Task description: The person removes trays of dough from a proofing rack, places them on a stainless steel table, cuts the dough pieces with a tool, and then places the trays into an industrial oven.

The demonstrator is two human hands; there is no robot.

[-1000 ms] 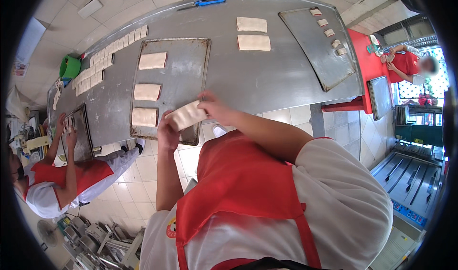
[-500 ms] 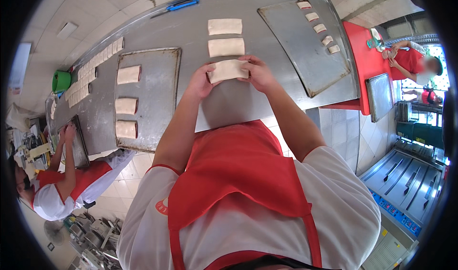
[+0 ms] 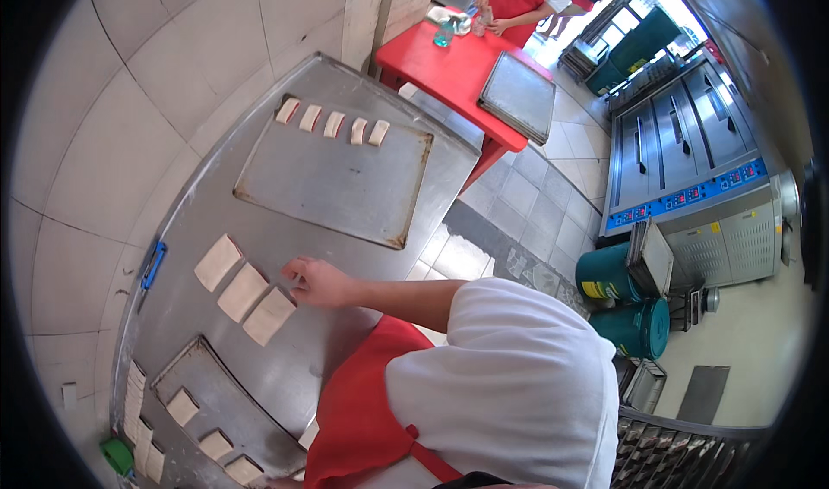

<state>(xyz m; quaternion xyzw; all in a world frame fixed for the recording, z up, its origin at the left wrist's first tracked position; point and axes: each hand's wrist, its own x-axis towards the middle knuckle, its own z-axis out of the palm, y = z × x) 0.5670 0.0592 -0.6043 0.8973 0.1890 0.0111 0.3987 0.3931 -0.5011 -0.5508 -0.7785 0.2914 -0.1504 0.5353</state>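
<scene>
My right hand hovers over the metal table just beside the nearest of three flat, pale rectangular dough pieces. Its fingers are bent, with a gap between thumb and fingers, and nothing shows in them. The middle dough piece and the far dough piece lie in the same slanting row; a reddish edge shows on the far one. My left hand is out of view.
A baking tray holds several small filled dough pieces; another tray carries larger ones. A blue-handled tool lies by the wall edge. Beyond stands a red table with stacked trays and a person. Ovens stand right.
The view has swung to the right. My right hand has let go of the nearest dough piece, which now lies on the table. My left hand has left the view.
</scene>
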